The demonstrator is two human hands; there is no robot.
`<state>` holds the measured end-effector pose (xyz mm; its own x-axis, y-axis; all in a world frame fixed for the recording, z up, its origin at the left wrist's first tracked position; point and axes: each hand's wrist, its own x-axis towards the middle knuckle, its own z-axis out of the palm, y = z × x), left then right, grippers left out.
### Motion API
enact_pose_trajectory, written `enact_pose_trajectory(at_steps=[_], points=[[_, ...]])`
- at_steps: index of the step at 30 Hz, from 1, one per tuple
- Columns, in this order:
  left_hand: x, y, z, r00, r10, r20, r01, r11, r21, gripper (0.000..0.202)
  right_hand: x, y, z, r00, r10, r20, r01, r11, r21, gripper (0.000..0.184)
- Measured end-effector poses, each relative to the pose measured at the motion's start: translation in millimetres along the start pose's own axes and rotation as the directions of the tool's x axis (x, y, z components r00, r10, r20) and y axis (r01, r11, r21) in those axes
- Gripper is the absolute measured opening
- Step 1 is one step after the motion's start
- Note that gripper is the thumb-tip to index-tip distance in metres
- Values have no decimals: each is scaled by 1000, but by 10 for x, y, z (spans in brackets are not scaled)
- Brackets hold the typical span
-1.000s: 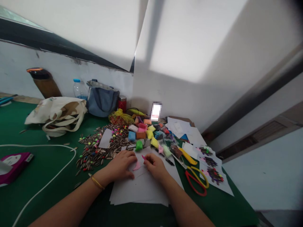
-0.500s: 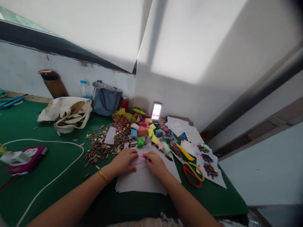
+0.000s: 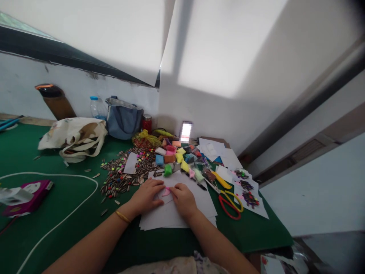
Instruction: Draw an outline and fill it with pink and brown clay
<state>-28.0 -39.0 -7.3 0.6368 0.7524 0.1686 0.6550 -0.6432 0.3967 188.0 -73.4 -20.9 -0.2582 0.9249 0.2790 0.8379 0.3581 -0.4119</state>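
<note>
A small flat piece of pink modelling clay (image 3: 166,191) lies on a stack of white paper (image 3: 173,219) in front of me. My left hand (image 3: 149,196) rests on the sheets just left of it, its thumb apart from the fingers and its fingertips beside the clay's upper edge. From the right, my right hand (image 3: 182,198) has its fingers bent together at the clay's upper right edge, pinching it. The fingertips partly cover the clay there.
Sunflower seeds mixed with coloured beads (image 3: 119,179) are heaped at left. Packets of coloured clay (image 3: 170,159) lie behind the paper. Scissors (image 3: 229,205), a yellow cutter (image 3: 221,180) and seed-decorated sheets (image 3: 255,207) are at right. A white cable (image 3: 82,202) crosses the left side.
My right hand's fingertips have settled lower at the pink clay; the pink strip visible at them before no longer stands out. My left hand stays beside it. The view has shifted slightly.
</note>
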Motion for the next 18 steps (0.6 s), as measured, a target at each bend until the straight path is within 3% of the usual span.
enact_pose_trajectory(at_steps=[8, 15, 18], points=[[16, -3, 7, 1000, -5, -11, 5, 1000, 11, 60, -1, 47, 87, 997, -67, -43, 65, 997, -49, 28], [11, -35, 39, 1000, -12, -9, 13, 1000, 20, 63, -19, 57, 19, 995, -72, -75, 76, 996, 52, 41], [13, -29, 38, 1000, -19, -10, 19, 1000, 18, 66, -14, 56, 39, 994, -92, -64, 95, 995, 43, 36]])
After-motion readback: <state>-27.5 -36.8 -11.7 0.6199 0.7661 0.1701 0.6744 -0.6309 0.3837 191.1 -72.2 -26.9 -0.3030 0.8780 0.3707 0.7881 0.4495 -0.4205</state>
